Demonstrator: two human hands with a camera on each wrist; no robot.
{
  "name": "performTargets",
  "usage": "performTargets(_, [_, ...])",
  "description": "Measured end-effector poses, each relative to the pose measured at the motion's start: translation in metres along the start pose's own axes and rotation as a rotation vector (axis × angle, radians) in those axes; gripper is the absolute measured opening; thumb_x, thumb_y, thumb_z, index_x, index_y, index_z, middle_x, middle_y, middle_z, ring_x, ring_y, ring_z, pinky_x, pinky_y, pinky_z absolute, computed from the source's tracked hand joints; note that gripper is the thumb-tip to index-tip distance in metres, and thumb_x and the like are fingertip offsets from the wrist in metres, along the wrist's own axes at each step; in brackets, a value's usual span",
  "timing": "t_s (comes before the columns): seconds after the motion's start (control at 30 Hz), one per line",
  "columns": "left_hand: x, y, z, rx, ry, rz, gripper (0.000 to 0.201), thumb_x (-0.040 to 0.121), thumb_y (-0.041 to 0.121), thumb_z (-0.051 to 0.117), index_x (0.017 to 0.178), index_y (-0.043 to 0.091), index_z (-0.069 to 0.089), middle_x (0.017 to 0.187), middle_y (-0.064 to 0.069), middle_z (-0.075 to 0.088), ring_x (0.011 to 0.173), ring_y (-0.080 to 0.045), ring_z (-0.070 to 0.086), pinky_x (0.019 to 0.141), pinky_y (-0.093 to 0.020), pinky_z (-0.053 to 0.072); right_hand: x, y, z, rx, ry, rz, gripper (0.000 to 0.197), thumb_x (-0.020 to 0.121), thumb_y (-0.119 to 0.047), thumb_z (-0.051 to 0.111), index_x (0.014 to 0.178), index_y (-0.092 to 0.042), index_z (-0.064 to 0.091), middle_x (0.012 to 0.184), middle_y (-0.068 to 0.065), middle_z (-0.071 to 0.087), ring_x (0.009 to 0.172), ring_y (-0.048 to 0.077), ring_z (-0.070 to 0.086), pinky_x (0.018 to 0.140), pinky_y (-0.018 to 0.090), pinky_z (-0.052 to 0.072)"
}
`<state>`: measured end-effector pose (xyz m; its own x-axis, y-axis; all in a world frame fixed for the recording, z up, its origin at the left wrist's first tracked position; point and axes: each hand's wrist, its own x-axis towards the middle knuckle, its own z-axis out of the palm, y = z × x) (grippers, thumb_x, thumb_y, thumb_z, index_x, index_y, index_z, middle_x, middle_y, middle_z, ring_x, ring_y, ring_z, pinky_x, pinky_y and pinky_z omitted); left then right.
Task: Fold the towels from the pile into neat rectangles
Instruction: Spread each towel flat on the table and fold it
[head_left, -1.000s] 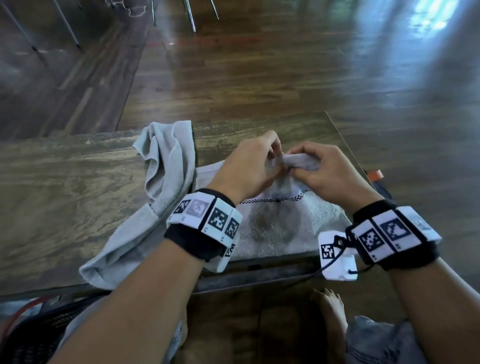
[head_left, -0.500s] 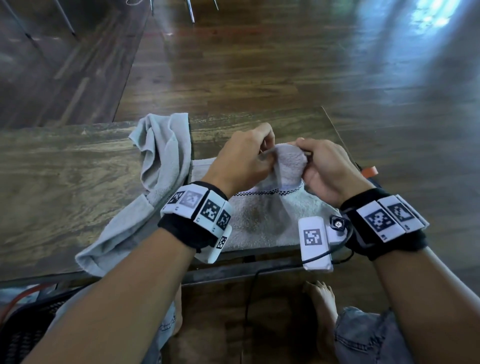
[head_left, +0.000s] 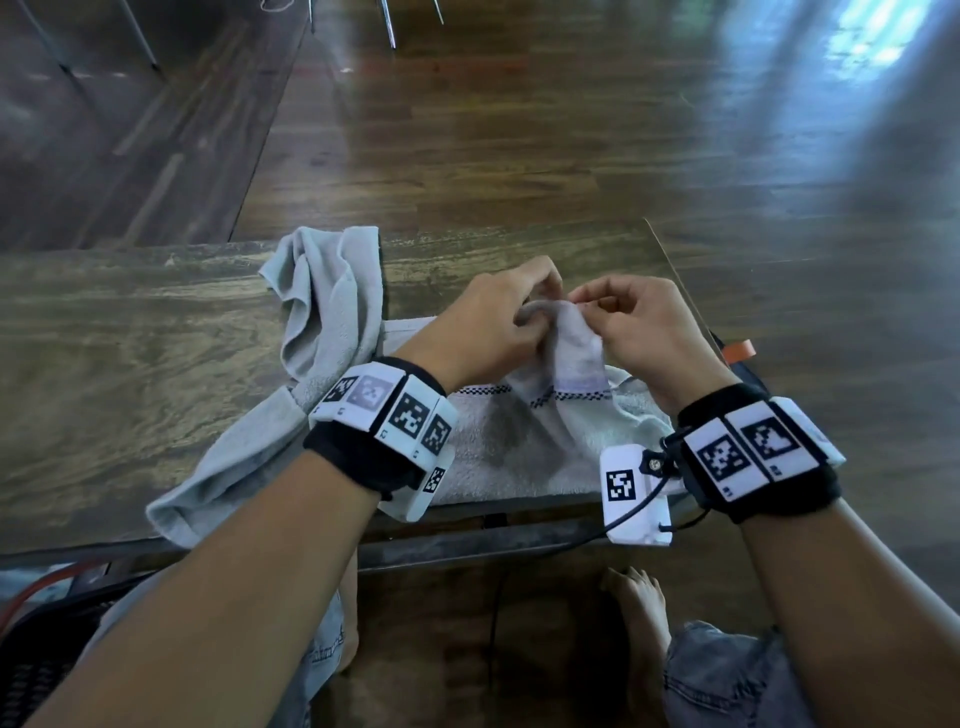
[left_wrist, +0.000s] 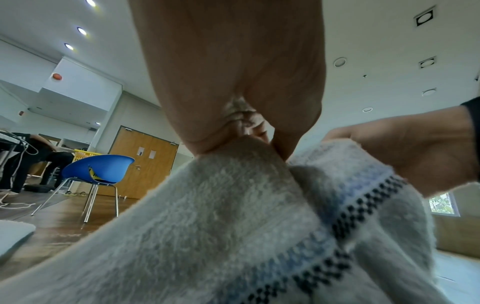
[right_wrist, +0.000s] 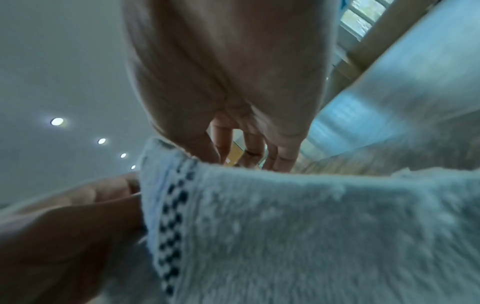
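A white towel (head_left: 519, 447) with a black checkered stripe lies on the wooden table (head_left: 130, 364) near its front right corner. Its far part is lifted into a peak between my hands. My left hand (head_left: 535, 312) grips the bunched top of that peak, fingers curled round the cloth. My right hand (head_left: 587, 306) pinches the towel's edge just to the right, thumb in front and fingers behind. The left wrist view shows the left hand (left_wrist: 244, 123) closed on the towel (left_wrist: 207, 226). In the right wrist view the right hand (right_wrist: 233, 152) holds the towel's (right_wrist: 311, 226) striped edge.
A crumpled grey towel (head_left: 332, 312) lies to the left, touching the white one and trailing to the table's front edge. The table's right edge (head_left: 675, 270) runs close to my right hand, with an orange tag (head_left: 737, 351) beyond it. A blue chair (left_wrist: 98, 168) stands further off.
Both hands have shifted their hold along the bunched edge. The lifted cloth has turned over, so its striped band now hangs down between the hands toward me.
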<state>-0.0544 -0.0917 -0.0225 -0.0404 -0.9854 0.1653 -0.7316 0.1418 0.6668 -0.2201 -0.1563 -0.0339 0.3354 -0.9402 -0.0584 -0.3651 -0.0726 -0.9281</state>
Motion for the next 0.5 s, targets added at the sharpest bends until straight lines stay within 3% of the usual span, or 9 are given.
performTargets(0.13, [0.001, -0.007, -0.006, 0.043, -0.046, -0.023, 0.008, 0.098, 0.025, 0.056, 0.100, 0.018, 0.060, 0.066, 0.011, 0.052, 0.057, 0.000, 0.045, 0.049, -0.012, 0.031, 0.001, 0.005, -0.004, -0.074, -0.027, -0.004, 0.017, 0.092, -0.005, 0.069, 0.084, -0.019, 0.074, 0.080, -0.001, 0.072, 0.067, 0.007, 0.064, 0.059, 0.020, 0.054])
performTargets(0.2, [-0.001, -0.015, -0.008, 0.140, -0.194, -0.100, 0.002, 0.095, 0.024, 0.059, 0.093, 0.024, 0.059, 0.073, 0.013, 0.053, 0.065, -0.001, 0.050, 0.054, -0.015, 0.034, 0.002, 0.012, -0.004, -0.288, -0.109, 0.028, 0.012, 0.091, -0.009, 0.070, 0.096, -0.020, 0.073, 0.095, -0.003, 0.072, 0.079, 0.009, 0.066, 0.060, 0.021, 0.053])
performTargets(0.27, [-0.006, -0.022, -0.008, 0.306, -0.394, -0.204, 0.007, 0.089, 0.024, 0.063, 0.089, 0.028, 0.057, 0.082, 0.013, 0.055, 0.075, -0.008, 0.055, 0.059, -0.022, 0.041, 0.001, 0.019, -0.002, -0.543, -0.222, 0.052, 0.017, 0.092, -0.021, 0.071, 0.109, -0.017, 0.071, 0.106, -0.006, 0.068, 0.096, 0.012, 0.065, 0.072, 0.021, 0.052])
performTargets(0.37, [-0.014, -0.026, -0.005, 0.343, -0.531, -0.268, 0.017, 0.083, 0.022, 0.065, 0.098, 0.028, 0.059, 0.095, 0.009, 0.059, 0.083, -0.010, 0.058, 0.068, -0.028, 0.048, 0.001, 0.022, 0.003, -0.679, -0.305, 0.074, 0.022, 0.092, -0.033, 0.071, 0.104, -0.015, 0.072, 0.104, -0.003, 0.069, 0.102, 0.017, 0.064, 0.088, 0.032, 0.051])
performTargets(0.5, [-0.014, -0.020, -0.003, 0.210, -0.506, -0.232, 0.028, 0.086, 0.042, 0.064, 0.109, 0.028, 0.063, 0.104, 0.008, 0.065, 0.090, -0.008, 0.061, 0.078, -0.030, 0.054, 0.000, 0.021, 0.008, -0.713, -0.353, 0.094, 0.029, 0.088, -0.045, 0.072, 0.089, -0.016, 0.073, 0.090, 0.000, 0.072, 0.090, 0.019, 0.068, 0.080, 0.037, 0.056])
